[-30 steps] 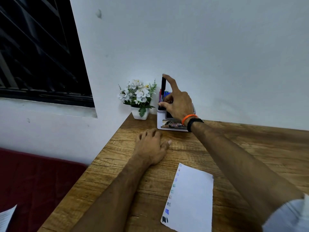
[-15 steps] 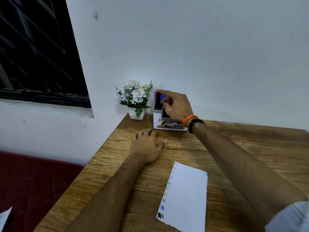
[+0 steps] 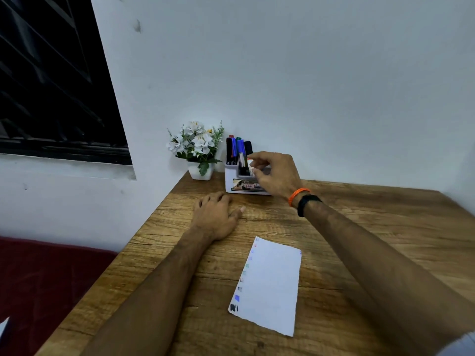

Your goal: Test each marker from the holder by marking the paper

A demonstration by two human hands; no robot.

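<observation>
right hand (image 3: pixel 276 173) fingers curled over holder (image 3: pixel 231 181), grasp unclear | markers (image 3: pixel 237 150) light, stiff, slick | pinch upper barrel

Two bare forearms seen, sleeves absent along visible length of left arm. Right wrist (image 3: pixel 303 201) banded twice: thin orange band (image 3: pixel 298 195) worn nearer fingers, wider black band (image 3: pixel 307 204) worn just behind it, farther from fingers, the two touching. Edge of pale grey-white sleeve (image 3: pixel 460 345) glimpsed at upper right arm, far from fingers. Left hand (image 3: pixel 216 217) and wrist left unadorned; no rings made out on right hand (image 3: pixel 276 173), fingertips blurred
</observation>
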